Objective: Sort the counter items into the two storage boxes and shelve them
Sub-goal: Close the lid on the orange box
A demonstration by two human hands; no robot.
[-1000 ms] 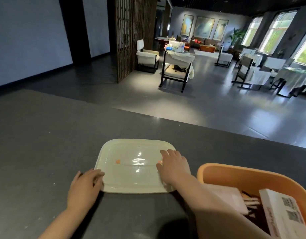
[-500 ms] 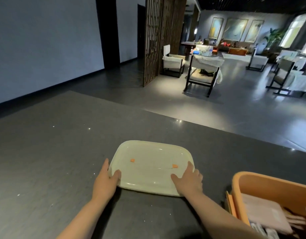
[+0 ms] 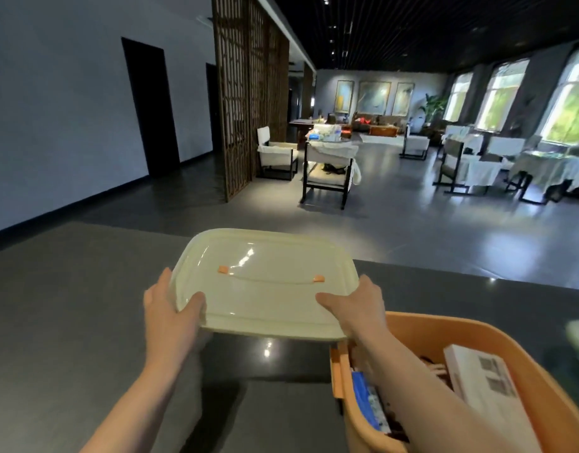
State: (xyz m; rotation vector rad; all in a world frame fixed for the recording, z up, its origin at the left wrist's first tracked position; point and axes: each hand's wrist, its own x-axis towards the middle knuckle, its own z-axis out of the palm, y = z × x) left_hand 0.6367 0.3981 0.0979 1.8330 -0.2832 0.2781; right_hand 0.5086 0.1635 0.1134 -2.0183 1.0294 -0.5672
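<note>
Just left of the box [image 3: 497,338], both hands, left [image 3: 170,317] and right [image 3: 358,308], grip the lid [image 3: 265,286] above the table [image 3: 69,305]. Box looks filled; closing and shelving remain.

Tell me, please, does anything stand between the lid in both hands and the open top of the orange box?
Only the person's own right forearm, it seems. The lid is held just left of and beyond the orange box, and the forearm crosses the box's near left corner. The white carton inside lies below the rim.
</note>
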